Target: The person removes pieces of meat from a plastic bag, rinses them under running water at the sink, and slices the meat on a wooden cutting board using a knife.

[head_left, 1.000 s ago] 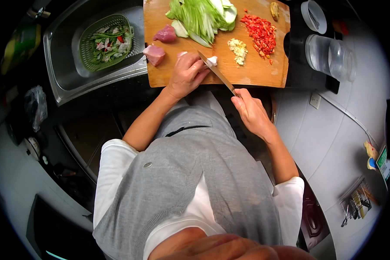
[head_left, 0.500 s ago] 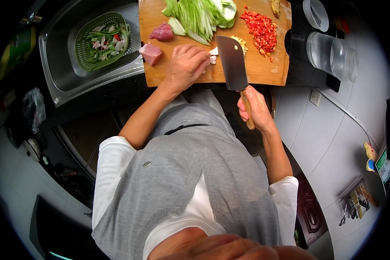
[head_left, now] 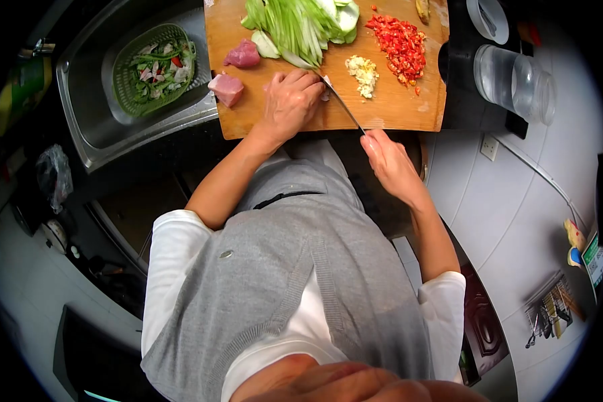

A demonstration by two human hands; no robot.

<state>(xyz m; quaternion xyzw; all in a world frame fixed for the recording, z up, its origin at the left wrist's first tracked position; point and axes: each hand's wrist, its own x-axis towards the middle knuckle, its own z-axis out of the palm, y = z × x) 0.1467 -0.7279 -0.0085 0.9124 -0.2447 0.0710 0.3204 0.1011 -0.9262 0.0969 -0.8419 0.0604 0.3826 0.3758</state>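
Our right hand (head_left: 390,164) is grasping a straight grey metal knife (head_left: 345,107); our left hand (head_left: 290,102) is arching palm-down over the smooth wooden board (head_left: 398,114), its grip unclear to us.

The right hand (head_left: 387,164) hides the handle of the knife (head_left: 345,107), whatever lies beneath the left hand (head_left: 291,102) is covered, and the top edge of the view cuts off the cutting board (head_left: 402,112) and the sliced greens (head_left: 294,30).
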